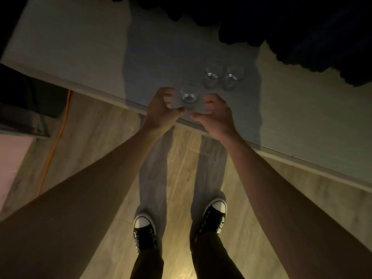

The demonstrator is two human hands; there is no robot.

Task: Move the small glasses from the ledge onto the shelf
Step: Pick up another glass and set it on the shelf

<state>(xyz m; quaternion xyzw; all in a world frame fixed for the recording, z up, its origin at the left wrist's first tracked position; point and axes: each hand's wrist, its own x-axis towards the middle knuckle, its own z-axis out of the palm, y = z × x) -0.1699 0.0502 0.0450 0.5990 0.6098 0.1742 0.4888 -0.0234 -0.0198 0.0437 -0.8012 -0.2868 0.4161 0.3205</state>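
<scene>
Small clear glass tumbler (188,95) upright near pale ledge (80,57) edge, between left hand (161,109) and right hand (215,115); both curled loosely, flanking at 9 and 3 o'clock, contact unclear. Two more clear glasses (223,74) at 1 o'clock.

1. A pale wood-plank floor (181,164) fills the six o'clock half, lit warm yellow.
2. A thin orange cable (52,147) trails across it at nine o'clock.
3. A pale flat counter (80,47) spans twelve o'clock, partly shadowed.
4. A dark, wavy-edged mass (302,27) hangs at one o'clock.
</scene>
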